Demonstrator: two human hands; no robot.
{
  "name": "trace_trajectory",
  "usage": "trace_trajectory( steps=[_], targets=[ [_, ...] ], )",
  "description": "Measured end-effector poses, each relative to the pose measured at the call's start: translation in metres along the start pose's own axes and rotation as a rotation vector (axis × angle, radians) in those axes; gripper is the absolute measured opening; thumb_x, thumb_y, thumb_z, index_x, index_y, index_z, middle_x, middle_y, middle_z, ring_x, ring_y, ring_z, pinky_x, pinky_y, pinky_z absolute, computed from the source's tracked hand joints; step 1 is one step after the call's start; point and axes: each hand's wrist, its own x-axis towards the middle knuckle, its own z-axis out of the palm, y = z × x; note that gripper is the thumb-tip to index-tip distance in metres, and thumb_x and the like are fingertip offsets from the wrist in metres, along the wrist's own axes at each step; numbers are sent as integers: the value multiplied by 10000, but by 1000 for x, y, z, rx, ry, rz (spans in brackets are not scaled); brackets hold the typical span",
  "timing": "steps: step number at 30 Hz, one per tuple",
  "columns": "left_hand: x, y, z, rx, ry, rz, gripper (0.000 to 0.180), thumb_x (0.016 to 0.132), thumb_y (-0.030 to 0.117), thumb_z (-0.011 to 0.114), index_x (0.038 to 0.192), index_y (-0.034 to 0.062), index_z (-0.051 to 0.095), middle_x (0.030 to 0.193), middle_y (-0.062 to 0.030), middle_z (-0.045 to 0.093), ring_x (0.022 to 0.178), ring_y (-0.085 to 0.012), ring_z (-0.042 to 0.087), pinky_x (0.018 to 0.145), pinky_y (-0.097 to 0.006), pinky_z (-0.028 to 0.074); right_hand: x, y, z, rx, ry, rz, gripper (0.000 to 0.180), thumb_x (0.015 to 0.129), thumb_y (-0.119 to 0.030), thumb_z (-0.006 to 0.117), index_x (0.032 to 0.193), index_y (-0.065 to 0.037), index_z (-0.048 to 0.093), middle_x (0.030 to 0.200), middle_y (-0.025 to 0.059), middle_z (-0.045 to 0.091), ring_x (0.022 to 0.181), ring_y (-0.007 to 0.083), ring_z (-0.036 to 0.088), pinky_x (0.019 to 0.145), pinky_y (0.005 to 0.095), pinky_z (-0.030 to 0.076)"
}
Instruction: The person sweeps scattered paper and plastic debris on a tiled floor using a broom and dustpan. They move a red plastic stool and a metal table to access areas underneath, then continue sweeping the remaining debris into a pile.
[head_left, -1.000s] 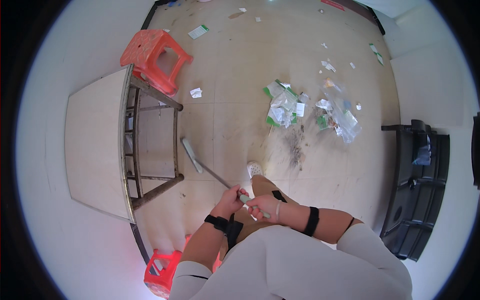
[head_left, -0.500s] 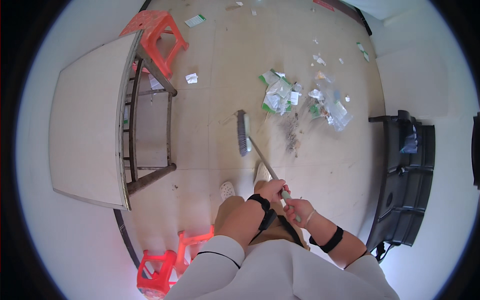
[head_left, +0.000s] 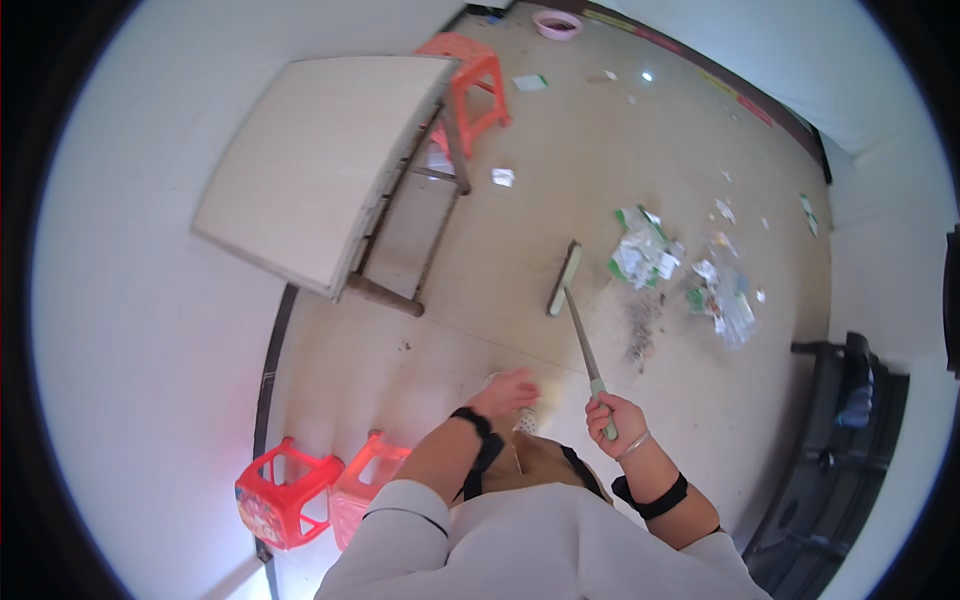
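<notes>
My right hand [head_left: 622, 420] is closed around the pale green grip of a broom [head_left: 582, 340]. The broom's handle slants forward and left, and its long narrow head [head_left: 565, 280] is on or just above the tiled floor. Off the broom and to its left, my left hand [head_left: 508, 392] holds nothing, its fingers loosely apart and a little blurred. Ahead of the broom head, to the right, lies a heap of green and white wrappers [head_left: 642, 250]. Beside that heap are clear plastic and paper scraps [head_left: 728, 300], with a dark streak of dirt [head_left: 642, 330] nearer to me.
At the left stands a white-topped table [head_left: 320, 160] on metal legs, a red stool [head_left: 478, 90] behind it. Two more red stools [head_left: 290, 490] are at the lower left. A black bench-like piece [head_left: 830, 470] lines the right wall. A pink basin [head_left: 557, 25] sits at the far end.
My left hand has let go of the broom handle and moved left. The broom head has turned over somewhat, and the view has swung to the left.
</notes>
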Motion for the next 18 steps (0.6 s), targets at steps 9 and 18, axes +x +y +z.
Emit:
trace_trajectory(
  steps=[9, 18],
  targets=[
    [-225, -122, -188, -348, 953, 419, 128, 715, 183, 422, 668, 64, 415, 601, -37, 434, 574, -155, 452, 552, -289, 396, 45, 7, 13, -75, -187, 189, 143, 703, -89, 432, 746, 31, 368, 611, 50, 427, 479, 92, 450, 414, 163, 402],
    [-244, -126, -179, -234, 956, 633, 227, 686, 101, 468, 897, 36, 415, 744, -69, 483, 585, -137, 501, 494, -217, 413, 45, 73, 85, -324, -242, 100, 106, 682, -58, 464, 701, 19, 394, 622, 83, 456, 524, 137, 483, 479, 208, 447]
  ],
)
